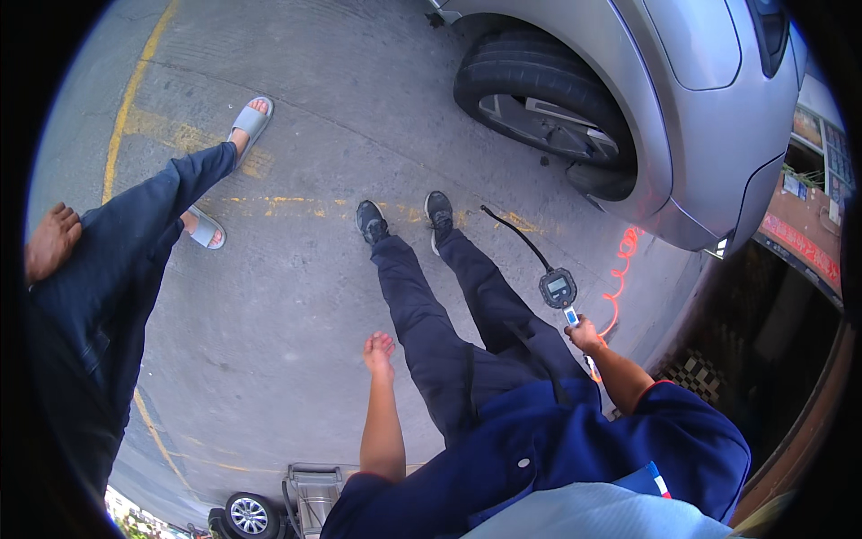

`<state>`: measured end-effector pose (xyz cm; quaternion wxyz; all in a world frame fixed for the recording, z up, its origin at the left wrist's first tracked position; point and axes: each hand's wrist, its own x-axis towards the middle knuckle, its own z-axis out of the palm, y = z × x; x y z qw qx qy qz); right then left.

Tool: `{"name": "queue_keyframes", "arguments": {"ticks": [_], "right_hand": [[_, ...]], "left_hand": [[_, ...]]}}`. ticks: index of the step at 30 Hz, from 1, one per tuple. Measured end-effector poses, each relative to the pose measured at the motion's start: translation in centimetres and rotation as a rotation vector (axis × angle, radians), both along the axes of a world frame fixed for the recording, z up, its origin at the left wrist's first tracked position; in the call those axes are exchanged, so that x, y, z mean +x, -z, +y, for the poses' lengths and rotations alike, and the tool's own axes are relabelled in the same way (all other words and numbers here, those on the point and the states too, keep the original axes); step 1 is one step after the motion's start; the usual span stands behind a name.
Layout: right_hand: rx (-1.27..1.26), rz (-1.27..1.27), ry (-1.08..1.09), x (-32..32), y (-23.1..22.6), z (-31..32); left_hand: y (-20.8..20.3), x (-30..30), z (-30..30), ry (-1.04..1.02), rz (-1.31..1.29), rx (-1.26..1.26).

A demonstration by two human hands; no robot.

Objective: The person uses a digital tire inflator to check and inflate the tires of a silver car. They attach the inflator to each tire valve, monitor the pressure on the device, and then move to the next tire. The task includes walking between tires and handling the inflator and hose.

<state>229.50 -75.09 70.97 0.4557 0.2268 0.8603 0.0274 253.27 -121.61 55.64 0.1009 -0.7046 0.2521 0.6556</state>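
My right hand [585, 335] is closed around the handle of a tyre inflator gauge [558, 287], which has a round black head and a small digital screen. From its head a short black hose [519, 235] reaches away and left, its end hanging over the ground near my shoes. An orange coiled air hose [616, 286] runs from beside my right hand toward the car. My left hand [380, 351] hangs beside my left leg with nothing in it, its fingers loosely bent.
A silver car [709, 135] stands at the far right, its black tyre [548, 85] turned outward. On the left, another person in dark trousers [117, 260] wears grey sandals [251, 121]. Behind me are a loose wheel [251, 516] and a metal cart [315, 497].
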Motion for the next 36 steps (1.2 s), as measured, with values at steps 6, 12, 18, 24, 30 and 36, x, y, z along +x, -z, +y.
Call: {"name": "queue_keyframes", "arguments": {"ticks": [6, 12, 18, 24, 30, 36], "right_hand": [[-0.006, 0.015, 0.034, 3.4, 1.4, 1.1], [-0.033, 0.048, 0.024, 4.5, 1.9, 3.3], [-0.147, 0.065, 0.141, 2.4, 4.1, 10.3], [-0.416, 0.084, 0.160, -0.8, 9.7, 19.8], [-0.584, 0.135, 0.019, -3.1, 11.7, 26.1], [-0.662, 0.240, 0.015, -4.6, 18.1, 28.3]], "left_hand": [[-0.3, 1.5, -1.2, 0.091, 0.017, 0.069], [0.1, 1.5, -1.4, 0.174, -0.048, -0.061], [-0.8, -3.1, 4.2, 0.348, 0.060, -0.243], [-0.3, -9.2, 16.5, 0.234, 0.182, -0.540], [4.0, -17.6, 32.9, 0.220, 0.253, -0.208], [10.4, -27.9, 42.1, 0.348, 0.431, -0.116]]}}
